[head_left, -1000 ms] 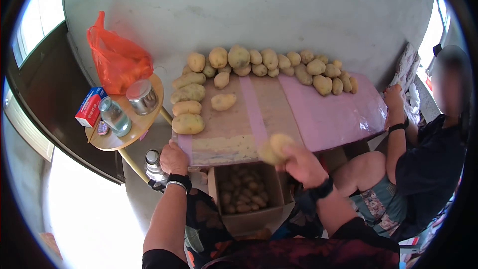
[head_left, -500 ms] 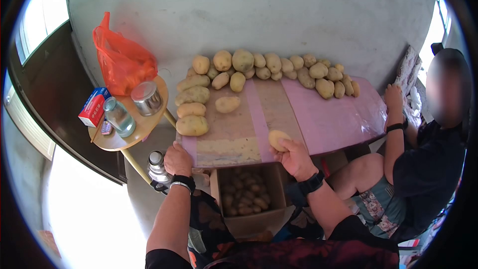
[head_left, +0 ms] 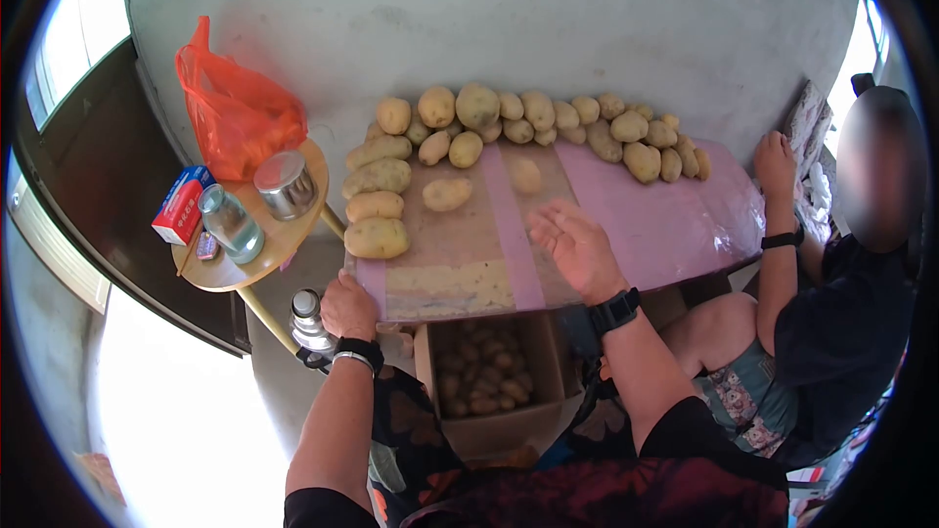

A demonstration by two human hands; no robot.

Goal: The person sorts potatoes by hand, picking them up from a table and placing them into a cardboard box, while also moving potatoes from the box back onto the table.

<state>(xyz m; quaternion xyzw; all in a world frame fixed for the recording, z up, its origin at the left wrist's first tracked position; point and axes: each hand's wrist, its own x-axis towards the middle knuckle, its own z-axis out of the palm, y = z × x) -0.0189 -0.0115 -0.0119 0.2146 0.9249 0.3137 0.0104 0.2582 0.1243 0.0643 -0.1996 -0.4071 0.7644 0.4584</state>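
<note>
My right hand is open over the middle of the pink-and-brown covered table, its fingers stretched forward. Just beyond the fingertips a blurred potato is on the table top. My left hand is closed round the table's near left corner. Left of the blurred potato lies another single potato. A column of large potatoes runs along the left side. Many more potatoes are lined up against the wall, with a cluster of smaller potatoes at the right.
Below the table's front edge, a cardboard box holds many potatoes. A round side table carries a red bag, a glass jar, a metal canister and a box. A person sits at the right.
My right hand has let go of the potato it held and opened. That potato has moved forward, away from me, on the table. My left hand stays at the corner.
</note>
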